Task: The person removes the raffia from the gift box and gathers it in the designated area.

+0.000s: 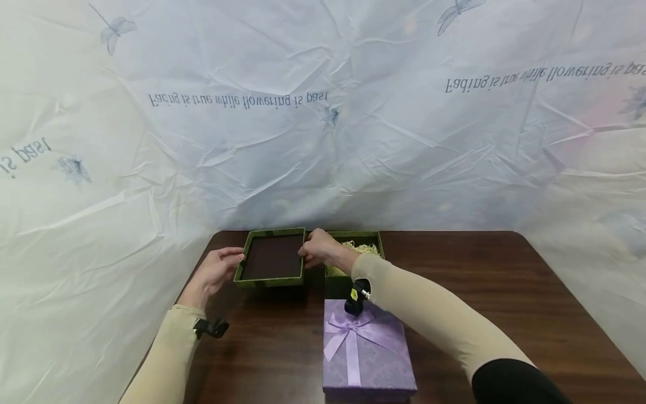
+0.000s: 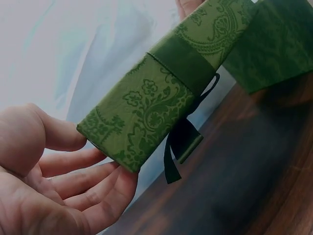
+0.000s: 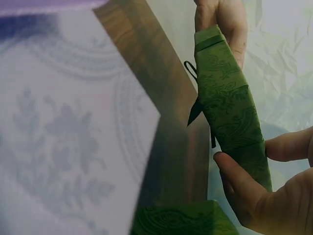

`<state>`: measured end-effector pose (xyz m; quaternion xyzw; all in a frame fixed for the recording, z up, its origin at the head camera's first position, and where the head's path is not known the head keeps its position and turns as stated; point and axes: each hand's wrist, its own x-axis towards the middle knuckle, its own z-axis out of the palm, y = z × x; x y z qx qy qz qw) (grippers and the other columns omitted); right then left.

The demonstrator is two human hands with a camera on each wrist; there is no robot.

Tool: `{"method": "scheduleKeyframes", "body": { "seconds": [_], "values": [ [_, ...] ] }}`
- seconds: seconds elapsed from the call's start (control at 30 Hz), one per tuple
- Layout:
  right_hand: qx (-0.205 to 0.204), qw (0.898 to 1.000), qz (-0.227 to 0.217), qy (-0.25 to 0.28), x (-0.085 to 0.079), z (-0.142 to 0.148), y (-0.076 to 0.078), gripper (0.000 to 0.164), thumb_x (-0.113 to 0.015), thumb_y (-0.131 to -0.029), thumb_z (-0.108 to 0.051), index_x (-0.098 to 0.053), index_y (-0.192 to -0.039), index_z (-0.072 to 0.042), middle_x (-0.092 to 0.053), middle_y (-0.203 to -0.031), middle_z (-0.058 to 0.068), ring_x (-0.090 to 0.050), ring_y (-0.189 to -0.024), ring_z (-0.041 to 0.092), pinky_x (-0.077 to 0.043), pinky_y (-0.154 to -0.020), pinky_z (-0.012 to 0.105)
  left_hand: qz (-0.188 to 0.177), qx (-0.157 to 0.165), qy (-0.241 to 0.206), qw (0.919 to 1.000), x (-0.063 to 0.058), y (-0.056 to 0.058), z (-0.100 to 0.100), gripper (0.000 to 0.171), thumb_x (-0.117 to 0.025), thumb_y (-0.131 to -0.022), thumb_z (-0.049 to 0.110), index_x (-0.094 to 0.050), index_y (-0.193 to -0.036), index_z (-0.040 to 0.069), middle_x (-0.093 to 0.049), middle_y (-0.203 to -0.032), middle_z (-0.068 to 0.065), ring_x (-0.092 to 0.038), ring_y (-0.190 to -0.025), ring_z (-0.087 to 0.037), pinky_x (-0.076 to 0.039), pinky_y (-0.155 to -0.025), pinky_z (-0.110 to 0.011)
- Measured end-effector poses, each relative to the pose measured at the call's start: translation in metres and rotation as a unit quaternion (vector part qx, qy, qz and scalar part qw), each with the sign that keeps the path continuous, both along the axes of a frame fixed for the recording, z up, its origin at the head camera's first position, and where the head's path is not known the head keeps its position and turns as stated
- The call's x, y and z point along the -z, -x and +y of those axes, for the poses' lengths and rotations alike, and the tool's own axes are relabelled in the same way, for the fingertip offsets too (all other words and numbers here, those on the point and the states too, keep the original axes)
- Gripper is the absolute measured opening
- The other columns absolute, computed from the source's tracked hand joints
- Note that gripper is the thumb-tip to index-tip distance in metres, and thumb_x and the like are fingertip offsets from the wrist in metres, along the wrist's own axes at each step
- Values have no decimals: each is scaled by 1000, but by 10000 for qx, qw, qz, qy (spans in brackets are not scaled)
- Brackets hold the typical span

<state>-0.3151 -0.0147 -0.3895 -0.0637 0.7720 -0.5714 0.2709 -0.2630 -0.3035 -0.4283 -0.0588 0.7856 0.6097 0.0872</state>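
Purple covers the nearest thing to me, a gift box [image 1: 370, 365] with a pale lilac ribbon bow [image 1: 348, 324] on its top. My right sleeve [image 1: 429, 303] reaches across above that box, beige down to the wrist and black higher up, and a small black wrist mount [image 1: 355, 303] hides part of the bow's edge.

Beyond it, both my hands hold a green lid [image 1: 275, 257] between them, raised off the table with its dark brown inside facing up. My left hand [image 1: 214, 273] pinches the left edge, thumb on one side and fingers on the other; my right hand [image 1: 320, 248] pinches the right edge in the same narrow grip. The lid's sides have a leafy pattern, and a dark green ribbon [image 2: 183, 139] hangs from its underside.

Just right of the lid, partly behind my right hand, stands a green box [image 1: 339, 286] with pale yellow shreds [image 1: 364, 247] inside. All this is over a brown wooden table [image 1: 469, 297]. Behind, a wrinkled whitish sheet [image 1: 323, 163] hangs, printed with dragonflies and flipped lettering.
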Motion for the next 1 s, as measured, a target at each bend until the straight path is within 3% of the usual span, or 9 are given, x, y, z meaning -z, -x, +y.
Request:
{"method": "scheduleKeyframes", "body": {
  "seconds": [0.1,0.23,0.37,0.43,0.5,0.6,0.73,0.8,1.0],
  "values": [
    [196,9998,61,42,6,-4,1,54,-66,-88,3,-44,-136,11,-57,-122,28,-69,-89,33,-57,-85,49,-36,-67,-88,9999,5,0,-3,53,-57,-100,23,-42,-145,-1,-53,-99,2,-45,-74,-3,-41,-67,-23],
    [230,9997,109,-12,11,-8,1,32,-66,-87,3,-58,-118,9,-63,-107,23,-70,-77,28,-58,-83,48,-97,-97,-187,9997,9,0,-6,54,-57,-100,23,-42,-146,-1,-40,-84,6,-35,-67,-7,-36,-63,-26],
    [84,10000,11,-29,16,-11,1,5,-63,-88,5,-64,-93,5,-62,-92,19,-62,-63,21,-57,-85,49,-175,-52,-68,9998,12,0,-9,56,-57,-100,27,-41,-147,0,-53,-116,-7,-47,-89,-7,-43,-76,-23],
    [30,9999,-95,10,18,-12,0,5,-62,-87,6,-63,-92,5,-60,-91,19,-60,-62,22,-56,-86,50,-203,-23,-28,9998,13,-1,-10,57,-57,-100,28,-40,-147,1,-47,-136,-16,-48,-102,-11,-45,-84,-24],
    [-1,9999,-170,12,20,-12,0,15,-62,-87,6,-61,-102,8,-60,-95,20,-61,-66,24,-56,-87,49,-210,14,8,9998,15,-1,-10,57,-56,-101,28,-39,-148,1,-39,-148,-20,-48,-111,-12,-46,-89,-26],
    [27,9998,-201,19,21,-13,-1,35,-62,-87,7,-56,-121,11,-59,-107,24,-66,-79,32,-56,-87,50,-184,10,5,9998,16,-2,-10,56,-56,-101,27,-40,-147,0,-39,-146,-24,-50,-110,-15,-48,-91,-30],
    [-114,9999,-106,-62,22,-15,-2,35,-61,-87,7,-55,-122,11,-57,-114,26,-68,-87,36,-57,-86,50,-189,-17,39,9998,20,-4,-11,55,-56,-101,25,-41,-147,0,-37,-148,-27,-49,-121,-26,-47,-101,-40],
    [-209,9997,-73,-126,22,-16,-3,32,-60,-88,7,-57,-119,11,-58,-108,24,-68,-82,35,-57,-85,49,-211,20,96,9997,21,-5,-12,55,-55,-101,25,-40,-147,0,-33,-152,-27,-44,-131,-33,-43,-106,-47],
    [-393,9987,-154,-268,22,-17,-3,24,-57,-89,8,-59,-112,12,-52,-69,11,-56,-56,21,-56,-86,50,-280,91,71,9995,24,-8,-14,54,-54,-101,23,-39,-147,-2,-30,-153,-28,-37,-136,-44,-38,-108,-58]
  ]
}}
